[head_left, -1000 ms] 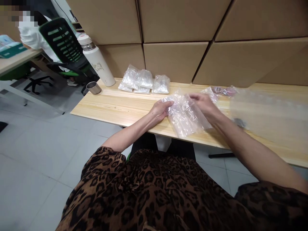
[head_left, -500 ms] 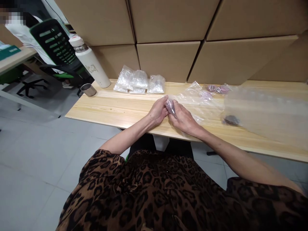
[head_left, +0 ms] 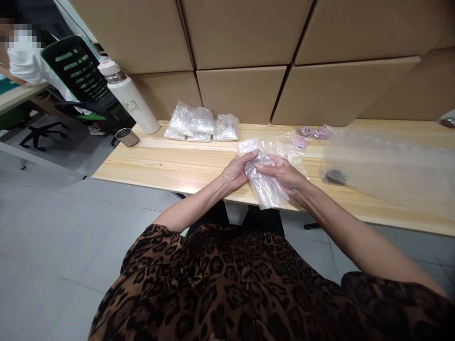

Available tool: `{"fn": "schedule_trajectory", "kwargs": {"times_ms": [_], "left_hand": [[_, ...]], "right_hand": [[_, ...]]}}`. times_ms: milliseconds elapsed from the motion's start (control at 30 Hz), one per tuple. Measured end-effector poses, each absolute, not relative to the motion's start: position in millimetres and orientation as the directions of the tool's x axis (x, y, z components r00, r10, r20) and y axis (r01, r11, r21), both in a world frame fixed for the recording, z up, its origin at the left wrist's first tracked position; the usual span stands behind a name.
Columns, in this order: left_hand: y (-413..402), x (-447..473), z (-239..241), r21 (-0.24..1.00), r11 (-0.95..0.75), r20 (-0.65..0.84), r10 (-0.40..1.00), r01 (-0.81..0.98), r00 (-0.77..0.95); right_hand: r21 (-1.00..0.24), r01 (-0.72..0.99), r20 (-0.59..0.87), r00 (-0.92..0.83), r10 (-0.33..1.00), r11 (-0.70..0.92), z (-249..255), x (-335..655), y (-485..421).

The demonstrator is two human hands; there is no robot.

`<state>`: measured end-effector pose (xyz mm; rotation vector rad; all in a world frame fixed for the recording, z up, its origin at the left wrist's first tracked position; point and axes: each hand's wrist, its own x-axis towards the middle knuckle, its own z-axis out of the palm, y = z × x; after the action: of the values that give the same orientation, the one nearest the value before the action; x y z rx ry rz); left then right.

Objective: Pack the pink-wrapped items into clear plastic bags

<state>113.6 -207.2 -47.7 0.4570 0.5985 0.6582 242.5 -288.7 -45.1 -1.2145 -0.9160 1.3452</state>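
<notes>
Left hand (head_left: 237, 171): curled around the left edge of the clear plastic bag (head_left: 263, 182); thumb up along its top, fingers closed on the film.
Right hand (head_left: 284, 174): closed on the same bag from the right; fingers pinching the plastic near its middle; wrist over the front edge of the bench (head_left: 170, 163).
Clear plastic bag: held between both hands just above the bench front; crumpled; upper end near the left thumb, lower end hanging past the bench edge toward the lap; contents too hard to make out.
Loose plastic film (head_left: 286, 147): lying on the bench just behind the right hand; wrinkled and flat.
Pink pieces (head_left: 314, 132): at the back of the bench, right of the loose film; partly under plastic.
Filled small bags (head_left: 201, 124): clustered at the back of the bench against the cardboard boxes (head_left: 241, 92); well apart from the hands.
White bottle (head_left: 128, 97): upright at the bench's far left corner; metal cup (head_left: 127, 137) just in front of it.
Large cloudy plastic sheet (head_left: 387, 166): spread over the right part of the bench; dark round item (head_left: 334, 177) at its left edge.
Other person (head_left: 24, 57): in white, seated on a black and green chair (head_left: 76, 71) at far left.
</notes>
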Motion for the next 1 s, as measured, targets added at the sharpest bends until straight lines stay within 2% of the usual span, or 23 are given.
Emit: {"fn": "schedule_trajectory", "kwargs": {"times_ms": [67,100,167,200,233,267,367,433,500,567,667,767,867,1000], "left_hand": [[-208.0,114.2,-47.4,0.578,0.688,-0.359,0.697,-0.439,0.620],[-208.1,113.8,-46.6,0.579,0.682,-0.354,0.704,-0.448,0.615],[-207.8,111.7,-43.4,0.581,0.669,-0.340,0.717,-0.463,0.608],[-207.7,110.3,-41.4,0.586,0.663,-0.332,0.720,-0.465,0.609],[-207.8,108.8,-39.4,0.595,0.659,-0.324,0.721,-0.461,0.612],[-208.1,107.5,-37.8,0.605,0.652,-0.315,0.722,-0.456,0.616],[-210.7,107.1,-36.7,0.644,0.619,-0.286,0.739,-0.449,0.610],[-213.1,110.8,-39.8,0.672,0.591,-0.278,0.760,-0.447,0.587],[-215.3,117.0,-44.2,0.694,0.562,-0.269,0.782,-0.450,0.562],[-216.7,123.2,-47.2,0.705,0.534,-0.258,0.807,-0.467,0.532],[-218.0,126.2,-45.3,0.708,0.504,-0.252,0.835,-0.495,0.488],[-220.4,118.8,-39.5,0.680,0.528,-0.211,0.806,-0.509,0.553],[-223.6,108.4,-38.8,0.690,0.495,-0.104,0.790,-0.528,0.605],[-220.8,103.1,-40.9,0.768,0.374,-0.131,0.886,-0.520,0.445]], "right_hand": [[-0.997,0.037,-0.055,0.145,0.988,-0.061,-46.4,253.5,-292.5],[-0.980,0.197,0.046,0.221,0.974,0.001,-48.0,263.0,-293.5],[-0.874,0.479,0.299,0.394,0.869,0.083,-53.3,287.7,-293.1],[-0.827,0.555,0.395,0.457,0.797,0.092,-56.5,300.7,-292.1],[-0.815,0.573,0.433,0.497,0.752,0.090,-59.5,312.7,-291.1],[-0.838,0.539,0.406,0.514,0.756,0.084,-61.7,322.3,-290.6],[-0.961,0.275,0.116,0.455,0.883,-0.016,-59.8,330.9,-294.3],[-0.984,0.170,0.027,0.403,0.915,-0.046,-50.6,319.3,-300.7],[-0.978,0.209,0.103,0.367,0.924,0.026,-38.6,299.2,-307.0],[-0.931,0.347,0.225,0.296,0.928,0.116,-29.4,276.9,-310.6],[-0.775,0.599,0.360,0.157,0.920,0.201,-28.3,250.7,-309.9],[-0.624,0.745,0.424,0.067,0.903,0.237,-38.0,238.6,-306.7],[-0.589,0.765,0.436,0.028,0.899,0.262,-43.6,233.9,-306.8],[-0.642,0.679,0.435,-0.061,0.898,0.357,-37.0,230.0,-317.1]]}}
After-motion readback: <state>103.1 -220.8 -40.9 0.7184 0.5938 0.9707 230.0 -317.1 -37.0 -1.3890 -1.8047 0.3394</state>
